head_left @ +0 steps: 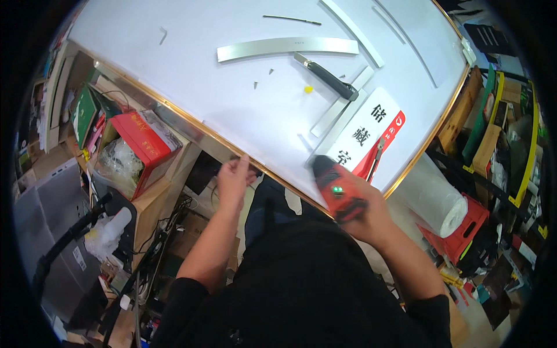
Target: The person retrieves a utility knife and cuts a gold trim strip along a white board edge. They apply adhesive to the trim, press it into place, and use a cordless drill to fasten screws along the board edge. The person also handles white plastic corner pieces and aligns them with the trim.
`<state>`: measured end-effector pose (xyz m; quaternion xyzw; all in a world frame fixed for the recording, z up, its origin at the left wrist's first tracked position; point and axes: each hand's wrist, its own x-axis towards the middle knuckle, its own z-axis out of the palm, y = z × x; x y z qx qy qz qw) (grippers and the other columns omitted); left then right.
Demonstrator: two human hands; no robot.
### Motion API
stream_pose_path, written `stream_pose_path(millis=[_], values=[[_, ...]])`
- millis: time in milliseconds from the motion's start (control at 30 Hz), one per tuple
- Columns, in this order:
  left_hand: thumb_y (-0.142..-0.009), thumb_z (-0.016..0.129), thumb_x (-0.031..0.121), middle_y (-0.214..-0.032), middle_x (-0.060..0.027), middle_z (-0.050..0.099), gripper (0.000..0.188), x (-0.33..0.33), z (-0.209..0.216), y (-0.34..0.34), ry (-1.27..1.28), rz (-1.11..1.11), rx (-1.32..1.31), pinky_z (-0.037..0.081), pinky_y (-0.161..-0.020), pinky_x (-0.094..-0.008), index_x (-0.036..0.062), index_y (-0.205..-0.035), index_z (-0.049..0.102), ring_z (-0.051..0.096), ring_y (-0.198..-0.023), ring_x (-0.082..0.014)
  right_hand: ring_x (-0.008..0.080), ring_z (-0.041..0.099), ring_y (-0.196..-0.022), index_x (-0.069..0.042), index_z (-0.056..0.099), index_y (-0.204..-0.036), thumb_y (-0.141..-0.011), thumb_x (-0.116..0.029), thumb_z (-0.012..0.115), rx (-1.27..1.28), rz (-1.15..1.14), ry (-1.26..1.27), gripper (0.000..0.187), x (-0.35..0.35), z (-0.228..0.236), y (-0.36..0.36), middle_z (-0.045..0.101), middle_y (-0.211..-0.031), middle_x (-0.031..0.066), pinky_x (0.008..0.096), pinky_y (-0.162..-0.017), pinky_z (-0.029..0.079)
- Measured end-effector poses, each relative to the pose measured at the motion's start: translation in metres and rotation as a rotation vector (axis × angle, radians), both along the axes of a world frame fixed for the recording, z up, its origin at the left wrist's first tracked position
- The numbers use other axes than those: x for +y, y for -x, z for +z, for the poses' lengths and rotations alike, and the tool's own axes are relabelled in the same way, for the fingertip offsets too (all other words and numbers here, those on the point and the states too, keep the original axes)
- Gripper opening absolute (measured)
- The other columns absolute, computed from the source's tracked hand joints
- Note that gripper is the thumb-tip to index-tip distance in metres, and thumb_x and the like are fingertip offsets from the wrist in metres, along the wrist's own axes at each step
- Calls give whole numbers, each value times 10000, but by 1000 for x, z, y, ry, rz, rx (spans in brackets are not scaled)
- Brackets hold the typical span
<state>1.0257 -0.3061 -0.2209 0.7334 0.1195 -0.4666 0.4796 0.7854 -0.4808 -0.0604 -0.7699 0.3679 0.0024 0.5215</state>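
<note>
In my right hand is a red and black cordless drill with green lights lit. Its dark nose reaches over the white table, and the drill is slightly blurred. My left hand is at the table's front edge, fingers loosely bent and apart, with nothing visible in them. Just beyond the drill lies a white and red sign plate with dark characters. A pair of red-handled pliers rests over its red strip. Silver metal strips lie beside the plate, a black-handled utility knife across them.
Farther back on the table are a curved silver strip, a drill bit and a small yellow piece. A gold-coloured trim edges the table. A red box stands at left; a white roll at right.
</note>
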Motion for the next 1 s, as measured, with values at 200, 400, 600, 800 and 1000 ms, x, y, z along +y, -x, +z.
stream_pose_path(millis=[200,400,600,800,1000], values=[[-1032,620,534,-1271,-94,614,548,13,-25,51,400,404,440,452,-1086,-476,45,-1274,570,565,-1227,-267,201,715,-877,16,685,-1210,-850,-63,714,126,-523,-108,369,11,-27,152,729,-1063,97,351,-785,576],[-1028,601,553,-1302,-96,644,552,0,-37,56,491,742,574,456,-1108,-467,60,-1276,617,590,-1229,-285,211,726,-841,22,586,-1350,-835,-19,677,-23,-856,-362,524,34,-32,219,711,-1133,138,361,-780,598],[-1085,540,464,-1373,-75,647,469,-17,-34,60,551,686,492,462,-1133,-472,83,-1348,616,588,-1288,-283,218,716,-929,10,593,-1359,-870,28,685,-100,-793,-466,499,52,-32,230,703,-1179,136,370,-817,598],[-1095,527,448,-1410,-73,634,471,-15,-31,63,617,667,522,446,-1164,-475,85,-1386,596,573,-1327,-293,195,712,-973,-13,581,-1385,-898,-46,723,22,-626,-424,508,61,-38,234,697,-1220,119,346,-794,596],[-1106,490,460,-1438,-75,618,479,-13,-33,62,585,685,511,436,-1170,-504,105,-1419,571,562,-1348,-299,151,686,-926,-4,667,-1226,-884,39,709,11,-693,-434,348,58,-29,217,727,-1128,80,329,-823,569]])
